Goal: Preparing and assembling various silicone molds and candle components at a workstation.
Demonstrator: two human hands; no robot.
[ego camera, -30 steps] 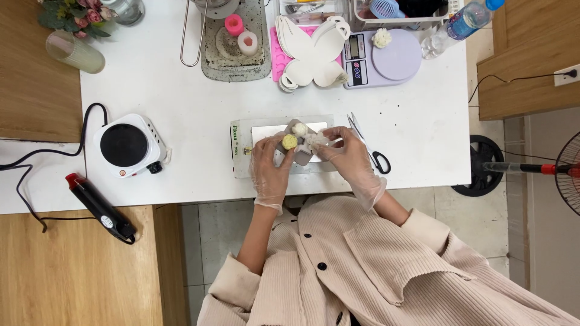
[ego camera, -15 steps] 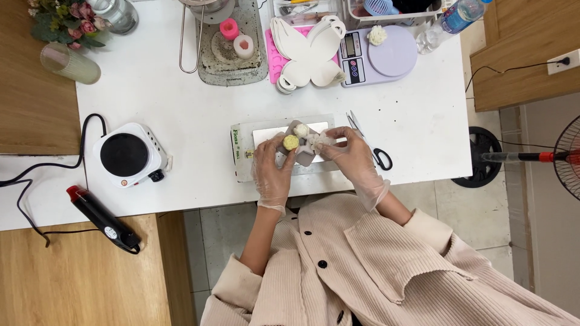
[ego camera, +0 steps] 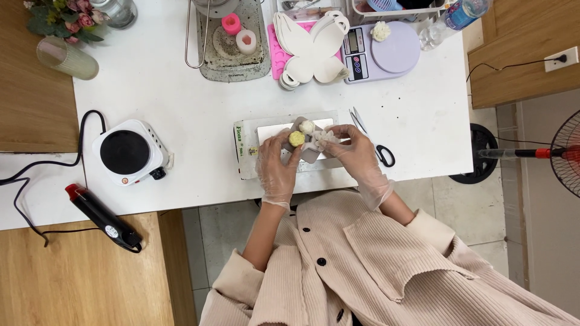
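From the head camera, looking straight down: a white table (ego camera: 181, 78) carries a small electric hot plate (ego camera: 128, 152) at the left with its black cord trailing off the edge, and a black heat gun (ego camera: 101, 217) with a red tip lies on the wooden surface below it. At the far side stand a metal tray (ego camera: 211, 57) holding two small candles, one pink (ego camera: 231, 24) and one pale (ego camera: 246, 41), a stack of white butterfly-shaped pieces (ego camera: 311, 45) over a pink mould, and a lilac kitchen scale (ego camera: 380, 51) with one white flower on its pan. One pair of black-handled scissors (ego camera: 374, 142) lies just right of the hands.

Both gloved hands meet over a flat metal board (ego camera: 266, 130) near the table's front edge. The left hand (ego camera: 278, 169) holds a small grey mould (ego camera: 305, 142) from the left, thumb and fingers closed on its edge. The mould's long axis runs roughly away from the person, tilted slightly left. Two small flower shapes sit on it, one yellow (ego camera: 296, 139), one white (ego camera: 307, 126). The right hand (ego camera: 356, 151) has its fingertips pinched together on a third, white flower piece (ego camera: 320, 137) at the mould's right edge.
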